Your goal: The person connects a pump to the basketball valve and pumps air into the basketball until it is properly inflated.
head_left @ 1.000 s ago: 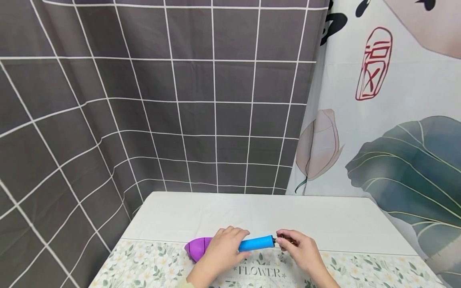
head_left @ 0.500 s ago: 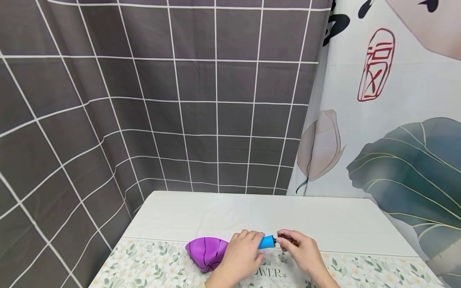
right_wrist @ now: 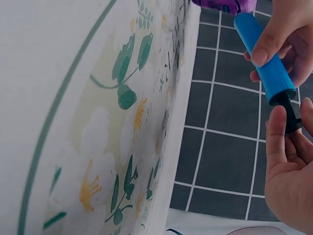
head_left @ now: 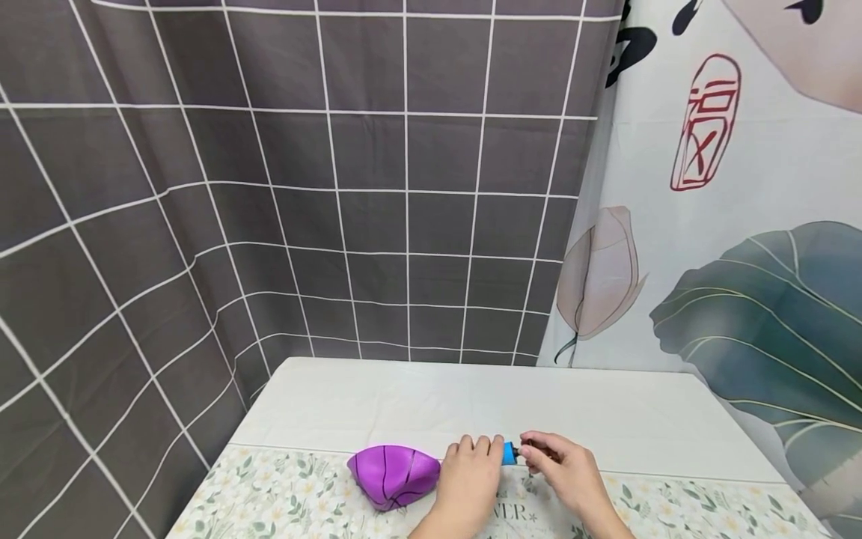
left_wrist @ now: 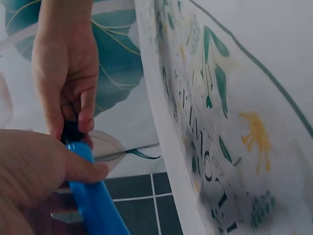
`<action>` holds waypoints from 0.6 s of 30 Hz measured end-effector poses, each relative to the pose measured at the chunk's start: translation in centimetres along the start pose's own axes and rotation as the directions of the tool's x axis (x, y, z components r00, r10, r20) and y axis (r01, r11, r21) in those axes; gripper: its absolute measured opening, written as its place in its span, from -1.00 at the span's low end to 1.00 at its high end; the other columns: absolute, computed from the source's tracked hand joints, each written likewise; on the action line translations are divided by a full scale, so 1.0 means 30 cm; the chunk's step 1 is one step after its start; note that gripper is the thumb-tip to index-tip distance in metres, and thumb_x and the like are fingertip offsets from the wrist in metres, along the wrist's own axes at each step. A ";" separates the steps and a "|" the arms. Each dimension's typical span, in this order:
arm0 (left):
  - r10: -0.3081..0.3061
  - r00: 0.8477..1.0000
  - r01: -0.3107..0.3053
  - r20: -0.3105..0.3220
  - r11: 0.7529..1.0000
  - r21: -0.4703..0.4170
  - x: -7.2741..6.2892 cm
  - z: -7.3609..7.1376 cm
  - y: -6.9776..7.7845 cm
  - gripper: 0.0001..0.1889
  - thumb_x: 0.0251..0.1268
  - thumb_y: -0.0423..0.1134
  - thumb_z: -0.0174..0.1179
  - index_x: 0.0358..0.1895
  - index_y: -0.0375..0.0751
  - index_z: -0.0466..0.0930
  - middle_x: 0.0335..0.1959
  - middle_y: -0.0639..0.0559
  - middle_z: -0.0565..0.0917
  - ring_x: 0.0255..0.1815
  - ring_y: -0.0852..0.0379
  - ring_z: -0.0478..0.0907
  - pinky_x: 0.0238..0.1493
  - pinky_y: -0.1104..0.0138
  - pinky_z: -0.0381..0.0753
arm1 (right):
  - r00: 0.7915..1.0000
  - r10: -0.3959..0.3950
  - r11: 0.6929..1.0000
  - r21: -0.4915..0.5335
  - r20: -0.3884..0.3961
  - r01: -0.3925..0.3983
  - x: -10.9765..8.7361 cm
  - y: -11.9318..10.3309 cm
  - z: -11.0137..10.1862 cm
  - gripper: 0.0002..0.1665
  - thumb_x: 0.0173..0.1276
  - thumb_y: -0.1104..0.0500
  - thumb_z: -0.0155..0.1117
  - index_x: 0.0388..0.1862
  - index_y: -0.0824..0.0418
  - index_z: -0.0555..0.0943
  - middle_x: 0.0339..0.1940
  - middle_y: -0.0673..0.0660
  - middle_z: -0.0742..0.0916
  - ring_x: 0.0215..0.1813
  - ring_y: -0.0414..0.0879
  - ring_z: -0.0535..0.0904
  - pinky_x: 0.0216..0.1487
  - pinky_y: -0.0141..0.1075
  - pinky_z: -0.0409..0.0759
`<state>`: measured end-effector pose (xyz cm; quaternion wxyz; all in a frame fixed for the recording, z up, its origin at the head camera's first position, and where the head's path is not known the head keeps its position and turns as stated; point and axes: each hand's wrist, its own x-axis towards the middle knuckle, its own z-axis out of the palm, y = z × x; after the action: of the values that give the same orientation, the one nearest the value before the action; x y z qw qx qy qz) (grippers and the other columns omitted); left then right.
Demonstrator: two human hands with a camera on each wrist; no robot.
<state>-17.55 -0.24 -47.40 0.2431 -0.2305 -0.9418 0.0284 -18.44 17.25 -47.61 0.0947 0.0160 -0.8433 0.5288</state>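
A blue hand pump (right_wrist: pixel 271 73) lies level between my two hands. My left hand (head_left: pixel 468 479) grips its blue barrel, hiding most of it in the head view; the thumb lies along the barrel in the left wrist view. My right hand (head_left: pixel 569 471) holds the black handle (right_wrist: pixel 289 117) at the pump's right end, with a short length of black rod showing. To the left of my left hand sits a purple ball (head_left: pixel 393 477) with black seam lines, dented and slack. It shows at the pump's far end in the right wrist view.
The table carries a white cover (head_left: pixel 377 397) with a floral printed mat (head_left: pixel 283 494) along the front. A dark gridded curtain (head_left: pixel 364 224) hangs behind and to the left, and a white leaf-patterned cloth (head_left: pixel 646 150) on the right.
My left hand has slid right along the barrel toward the handle, uncovering the purple ball. My right hand has stayed nearly in place on the handle.
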 end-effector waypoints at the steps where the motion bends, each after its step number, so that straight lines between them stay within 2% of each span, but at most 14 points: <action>1: -0.001 1.000 0.001 -0.013 1.000 0.018 0.001 0.005 0.006 -0.57 0.20 -0.08 0.38 0.15 -0.03 0.62 -0.17 0.11 0.69 -0.27 0.12 0.55 -0.27 0.30 0.59 | 1.000 -0.004 1.000 0.001 -0.002 0.004 0.000 0.001 0.000 -0.75 0.31 0.20 0.43 -0.04 0.22 0.76 -0.39 0.08 0.79 -0.45 -0.21 0.68 -0.36 -0.32 0.71; 4: 0.001 1.000 0.000 -0.024 0.999 0.043 0.005 0.012 0.021 -0.60 0.25 -0.09 0.34 0.14 -0.08 0.61 -0.18 0.07 0.69 -0.27 0.09 0.58 -0.18 0.27 0.67 | 1.000 -0.006 1.000 0.006 -0.003 0.006 0.001 0.003 0.000 -0.74 0.32 0.21 0.43 -0.03 0.24 0.76 -0.39 0.09 0.79 -0.45 -0.21 0.68 -0.37 -0.32 0.71; 8: 0.000 1.000 -0.001 0.015 1.000 0.030 0.011 0.015 0.032 -0.59 0.26 -0.12 0.34 0.15 -0.13 0.59 -0.14 0.04 0.67 -0.19 0.07 0.60 -0.04 0.20 0.72 | 0.999 0.037 0.999 0.013 0.012 -0.037 0.000 0.005 -0.004 -0.70 0.33 0.19 0.42 0.02 0.26 0.74 -0.35 0.07 0.80 -0.40 -0.17 0.71 -0.33 -0.30 0.73; 14: 0.006 1.000 -0.006 -0.013 0.999 0.054 0.007 0.030 0.031 -0.64 0.25 -0.09 0.35 0.07 -0.10 0.60 -0.25 0.08 0.64 -0.25 0.08 0.57 -0.06 0.21 0.71 | 0.990 0.141 0.990 0.002 0.031 -0.141 -0.007 0.013 -0.020 -0.61 0.35 0.12 0.42 0.09 0.27 0.71 -0.28 0.04 0.81 -0.35 -0.14 0.74 -0.31 -0.29 0.72; 18: -0.005 1.000 0.006 -0.025 0.998 0.059 0.005 0.032 0.023 -0.67 0.21 -0.12 0.36 0.01 -0.08 0.59 -0.29 0.08 0.63 -0.26 0.07 0.57 -0.06 0.19 0.71 | 0.981 0.195 0.981 -0.024 0.012 -0.195 -0.004 0.026 -0.060 -0.50 0.34 0.00 0.42 0.16 0.25 0.68 -0.21 0.06 0.81 -0.28 -0.13 0.73 -0.26 -0.27 0.74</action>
<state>-17.83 0.52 -48.30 0.2614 -0.2209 -0.9381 0.0528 -18.18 19.21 -47.56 0.0366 -0.0639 -0.8473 0.5260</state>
